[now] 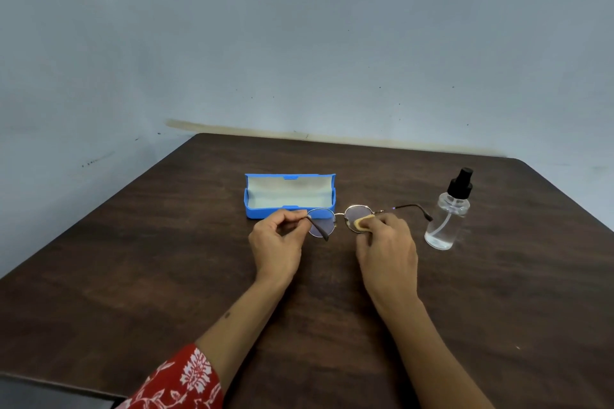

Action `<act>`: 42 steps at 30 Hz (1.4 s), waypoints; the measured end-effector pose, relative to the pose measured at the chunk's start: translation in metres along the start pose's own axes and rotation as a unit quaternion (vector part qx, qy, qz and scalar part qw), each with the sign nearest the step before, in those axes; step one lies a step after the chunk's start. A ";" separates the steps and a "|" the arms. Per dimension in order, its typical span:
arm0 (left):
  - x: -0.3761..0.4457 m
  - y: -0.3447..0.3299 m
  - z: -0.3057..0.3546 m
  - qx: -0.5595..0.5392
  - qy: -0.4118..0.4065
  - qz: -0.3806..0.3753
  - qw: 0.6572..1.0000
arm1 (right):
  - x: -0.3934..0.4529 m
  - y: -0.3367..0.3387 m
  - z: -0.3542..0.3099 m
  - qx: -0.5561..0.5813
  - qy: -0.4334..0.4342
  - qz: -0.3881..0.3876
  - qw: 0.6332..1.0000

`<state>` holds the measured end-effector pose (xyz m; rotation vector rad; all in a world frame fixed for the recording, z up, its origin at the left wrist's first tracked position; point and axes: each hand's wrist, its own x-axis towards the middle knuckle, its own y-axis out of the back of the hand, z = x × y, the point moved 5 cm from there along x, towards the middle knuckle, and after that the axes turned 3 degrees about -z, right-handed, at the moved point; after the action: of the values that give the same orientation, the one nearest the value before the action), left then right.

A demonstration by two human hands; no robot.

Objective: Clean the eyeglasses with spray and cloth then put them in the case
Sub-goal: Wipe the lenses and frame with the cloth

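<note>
Thin metal-framed eyeglasses (pixel 338 215) with round lenses are held just above the dark wooden table (pixel 166 259), temples unfolded. My left hand (pixel 277 242) pinches the frame at its left hinge. My right hand (pixel 387 249) presses a small yellow cloth (pixel 362 223) against the right lens. A blue glasses case (pixel 255 211) lies open behind the glasses, its pale lining showing. A clear spray bottle (pixel 447 214) with a black nozzle stands upright to the right of my right hand.
A pale blue wall (pixel 299 43) rises directly behind the table's far edge. The table's left edge runs diagonally toward me. A red patterned sleeve (pixel 179 382) covers my left forearm near the bottom.
</note>
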<state>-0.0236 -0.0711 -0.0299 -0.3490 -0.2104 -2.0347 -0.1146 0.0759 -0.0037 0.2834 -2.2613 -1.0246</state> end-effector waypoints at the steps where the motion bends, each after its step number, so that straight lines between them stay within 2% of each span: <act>1: 0.000 0.000 0.000 0.000 0.000 0.000 1.000 | 0.000 0.001 0.000 0.006 -0.002 0.008 1.000; 6: 0.001 0.000 0.000 -0.003 0.003 0.000 1.000 | -0.001 0.000 -0.007 0.039 0.039 -0.001 0.998; 13: 0.000 0.001 -0.002 -0.003 0.010 0.003 1.000 | -0.001 0.002 0.000 0.023 0.002 0.009 1.000; 19: 0.001 0.001 -0.001 -0.005 0.007 0.006 1.000 | -0.001 -0.002 -0.006 0.019 0.027 -0.015 0.999; 24: 0.002 0.000 -0.001 -0.007 0.009 0.004 1.000 | 0.002 0.001 0.002 -0.007 -0.016 -0.001 1.000; 30: 0.002 0.002 -0.003 -0.003 0.013 0.010 1.000 | 0.000 -0.004 -0.007 0.015 0.026 -0.014 0.999; 36: 0.002 0.000 -0.001 0.006 0.010 0.009 1.000 | 0.002 -0.002 0.003 -0.013 -0.021 -0.011 1.000; 42: 0.002 0.000 -0.001 0.000 0.014 0.007 1.000 | 0.000 -0.004 -0.007 0.013 0.032 -0.026 0.999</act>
<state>-0.0241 -0.0732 -0.0303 -0.3208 -0.1915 -2.0244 -0.1102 0.0689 -0.0035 0.3835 -2.2217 -0.9985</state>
